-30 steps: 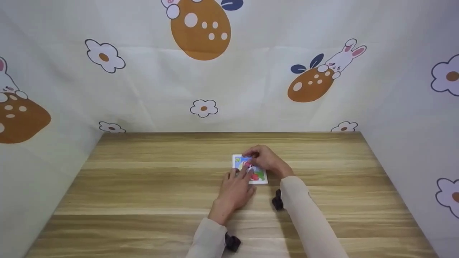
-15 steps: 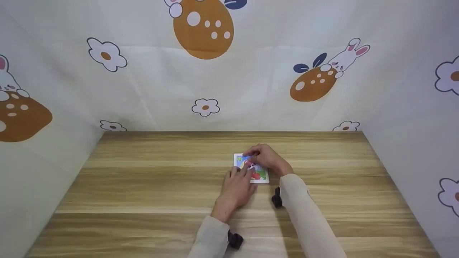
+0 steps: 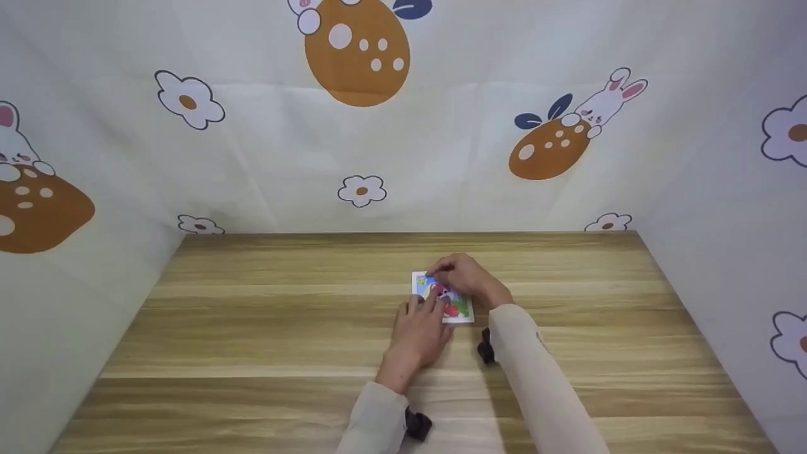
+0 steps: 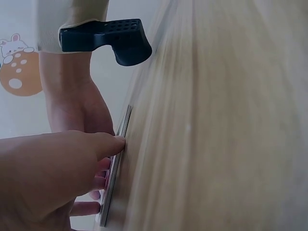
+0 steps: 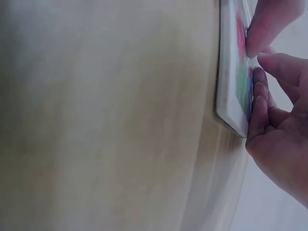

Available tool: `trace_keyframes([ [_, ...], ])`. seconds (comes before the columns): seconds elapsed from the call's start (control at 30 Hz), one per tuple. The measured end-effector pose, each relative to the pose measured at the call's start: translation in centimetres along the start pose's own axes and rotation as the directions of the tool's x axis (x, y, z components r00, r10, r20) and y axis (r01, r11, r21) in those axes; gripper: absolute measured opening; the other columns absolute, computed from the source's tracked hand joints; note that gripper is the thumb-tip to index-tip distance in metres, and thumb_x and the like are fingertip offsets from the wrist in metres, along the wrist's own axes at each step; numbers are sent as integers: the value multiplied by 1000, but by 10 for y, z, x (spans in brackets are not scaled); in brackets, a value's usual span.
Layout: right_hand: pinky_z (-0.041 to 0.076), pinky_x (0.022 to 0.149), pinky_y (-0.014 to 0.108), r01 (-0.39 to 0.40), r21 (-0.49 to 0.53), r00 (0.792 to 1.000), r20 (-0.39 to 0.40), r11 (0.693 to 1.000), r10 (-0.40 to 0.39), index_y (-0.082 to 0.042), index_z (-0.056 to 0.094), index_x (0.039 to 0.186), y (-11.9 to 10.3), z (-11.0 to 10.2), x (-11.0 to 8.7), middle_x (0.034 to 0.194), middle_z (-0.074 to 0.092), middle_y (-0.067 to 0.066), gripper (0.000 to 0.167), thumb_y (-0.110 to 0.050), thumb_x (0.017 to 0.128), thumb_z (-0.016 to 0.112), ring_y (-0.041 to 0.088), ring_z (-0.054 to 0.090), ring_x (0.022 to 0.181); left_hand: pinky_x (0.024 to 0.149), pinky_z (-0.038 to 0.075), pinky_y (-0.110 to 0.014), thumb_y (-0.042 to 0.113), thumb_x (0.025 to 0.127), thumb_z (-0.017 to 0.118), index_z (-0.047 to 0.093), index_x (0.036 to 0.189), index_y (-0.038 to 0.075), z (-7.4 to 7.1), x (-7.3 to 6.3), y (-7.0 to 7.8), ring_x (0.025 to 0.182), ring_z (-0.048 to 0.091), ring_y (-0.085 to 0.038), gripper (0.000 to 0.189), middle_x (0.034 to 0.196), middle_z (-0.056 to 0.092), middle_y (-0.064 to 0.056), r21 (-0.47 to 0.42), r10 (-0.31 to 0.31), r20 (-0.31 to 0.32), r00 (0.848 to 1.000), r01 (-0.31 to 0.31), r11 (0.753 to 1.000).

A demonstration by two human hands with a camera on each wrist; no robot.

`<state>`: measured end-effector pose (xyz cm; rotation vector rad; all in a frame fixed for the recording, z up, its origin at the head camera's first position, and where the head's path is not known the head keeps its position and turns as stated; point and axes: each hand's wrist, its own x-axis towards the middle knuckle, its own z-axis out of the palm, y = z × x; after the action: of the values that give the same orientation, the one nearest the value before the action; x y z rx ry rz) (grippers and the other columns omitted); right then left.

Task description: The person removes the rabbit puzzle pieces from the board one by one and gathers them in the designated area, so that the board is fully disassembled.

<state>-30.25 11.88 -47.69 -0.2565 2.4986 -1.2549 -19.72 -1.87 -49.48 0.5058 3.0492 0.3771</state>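
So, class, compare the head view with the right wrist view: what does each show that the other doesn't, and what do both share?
Only the head view shows the rabbit prints and flower prints on the backdrop, the pale sleeves and the black devices by the wrists.

Only the right wrist view shows the palm side of the right hand, and the picture card close up at a low slant.

Both share the picture card, the right hand, the left hand and the wooden tabletop.
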Motion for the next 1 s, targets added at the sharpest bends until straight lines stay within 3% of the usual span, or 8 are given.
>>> trace_keyframes([
  [0.43, 45, 99, 36, -8, -17, 996, 88, 1000, 9, -12, 71, 116, -3, -3, -1, 116, 66, 8, 26, -13, 101, 51, 20, 56, 106, 108, 39, -49, 41, 100, 56, 49, 145, 15, -3, -2, 2, 132, 43, -31, 52, 160, 41, -4, 20, -1, 0, 1000, 1, 1000],
  [0.83, 40, 109, 43, -83, 86, 990, 121, 993, 72, -19, 69, 118, -3, -7, -1, 122, 62, 5, 23, -18, 101, 52, 23, 54, 116, 110, 37, -49, 42, 101, 55, 48, 146, 14, -4, 0, 2, 133, 42, -32, 54, 160, 40, -3, 23, -10, 16, 1000, 9, 1000],
  [1.0, 40, 109, 43, -68, 76, 989, 137, 995, 58, -18, 69, 118, -3, -8, -1, 122, 63, 5, 22, -19, 102, 54, 22, 55, 116, 111, 37, -50, 43, 101, 55, 47, 147, 15, -3, 0, 2, 132, 42, -32, 54, 160, 40, -4, 29, -15, 29, 999, 14, 999],
])
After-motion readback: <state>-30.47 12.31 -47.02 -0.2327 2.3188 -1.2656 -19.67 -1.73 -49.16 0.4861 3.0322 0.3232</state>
